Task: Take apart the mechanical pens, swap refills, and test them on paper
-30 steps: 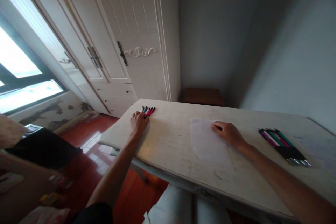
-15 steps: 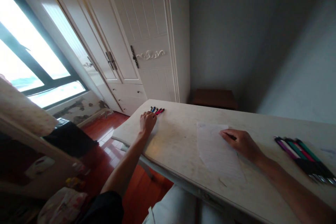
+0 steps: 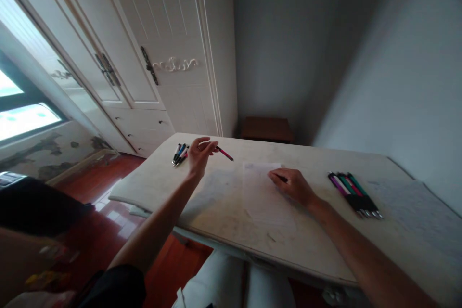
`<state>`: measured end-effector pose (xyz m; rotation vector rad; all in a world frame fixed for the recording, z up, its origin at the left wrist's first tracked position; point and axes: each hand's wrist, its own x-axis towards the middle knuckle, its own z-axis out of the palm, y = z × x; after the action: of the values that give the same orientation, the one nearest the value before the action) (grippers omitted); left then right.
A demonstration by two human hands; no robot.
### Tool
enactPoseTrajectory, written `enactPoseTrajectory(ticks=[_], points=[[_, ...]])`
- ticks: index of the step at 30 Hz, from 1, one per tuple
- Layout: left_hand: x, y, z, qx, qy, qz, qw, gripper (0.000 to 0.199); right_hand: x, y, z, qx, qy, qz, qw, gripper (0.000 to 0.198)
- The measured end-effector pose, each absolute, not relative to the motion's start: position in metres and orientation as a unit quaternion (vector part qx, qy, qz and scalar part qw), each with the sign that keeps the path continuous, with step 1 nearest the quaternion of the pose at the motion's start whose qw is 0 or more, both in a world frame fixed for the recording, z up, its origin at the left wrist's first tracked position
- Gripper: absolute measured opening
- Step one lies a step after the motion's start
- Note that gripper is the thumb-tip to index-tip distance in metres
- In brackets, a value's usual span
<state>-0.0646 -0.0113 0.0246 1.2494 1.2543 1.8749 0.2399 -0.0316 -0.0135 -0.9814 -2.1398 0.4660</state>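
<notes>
My left hand (image 3: 200,155) is raised a little over the table, its fingers pinched on one end of a red and black pen (image 3: 226,154) that points right. Just left of it lie several pens (image 3: 179,155), blue, white and red with black, partly hidden by the hand. A sheet of white paper (image 3: 262,202) lies in front of me. On its upper right part rests my right hand (image 3: 293,184), fingers curled together; whether anything is inside them is hidden. Farther right, a row of pens (image 3: 353,195) in purple, white, green and red with black grips lies side by side.
The pale table (image 3: 216,207) has a worn top and rounded corners. At its right end lies a greyish patterned sheet (image 3: 415,202). Behind stand a white wardrobe (image 3: 180,96) and a low brown box-like piece (image 3: 267,129); a dark case (image 3: 39,204) is at the left.
My left hand has lifted a red and black pen from the left group and moved it to the right. My right hand stays on the paper. The view has turned right.
</notes>
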Motion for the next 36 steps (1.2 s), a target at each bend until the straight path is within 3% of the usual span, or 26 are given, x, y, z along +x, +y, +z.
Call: enactPoseTrajectory(ticks=[5, 11, 15, 17, 19, 26, 32, 36], points=[[0.001, 0.004, 0.028, 0.494, 0.4, 0.625, 0.453, 0.039, 0.238, -0.033, -0.01, -0.4, -0.8, 0.222, 0.388, 0.03], [0.044, -0.002, 0.013, 0.54, 0.346, 0.555, 0.529, 0.034, 0.234, -0.037, -0.009, -0.411, -0.755, 0.321, 0.397, 0.041], [0.048, -0.013, 0.002, 0.558, 0.283, 0.487, 0.609, 0.054, 0.229, -0.041, -0.008, -0.408, -0.759, 0.339, 0.378, 0.032], [0.046, -0.019, 0.0, 0.583, 0.29, 0.473, 0.594, 0.059, 0.227, -0.042, -0.006, -0.412, -0.749, 0.351, 0.381, 0.036], [0.045, -0.023, 0.0, 0.624, 0.308, 0.466, 0.546, 0.051, 0.226, -0.042, -0.004, -0.417, -0.712, 0.395, 0.404, 0.034], [0.045, -0.027, -0.004, 0.733, 0.353, 0.402, 0.421, 0.038, 0.235, -0.03, -0.001, -0.387, -0.558, 0.488, 0.548, 0.041], [0.042, -0.024, -0.006, 0.75, 0.373, 0.426, 0.341, 0.028, 0.244, -0.026, 0.002, -0.381, -0.497, 0.575, 0.526, 0.039], [0.04, -0.02, -0.007, 0.737, 0.389, 0.438, 0.337, 0.028, 0.25, -0.02, -0.002, -0.424, -0.48, 0.557, 0.529, 0.049]])
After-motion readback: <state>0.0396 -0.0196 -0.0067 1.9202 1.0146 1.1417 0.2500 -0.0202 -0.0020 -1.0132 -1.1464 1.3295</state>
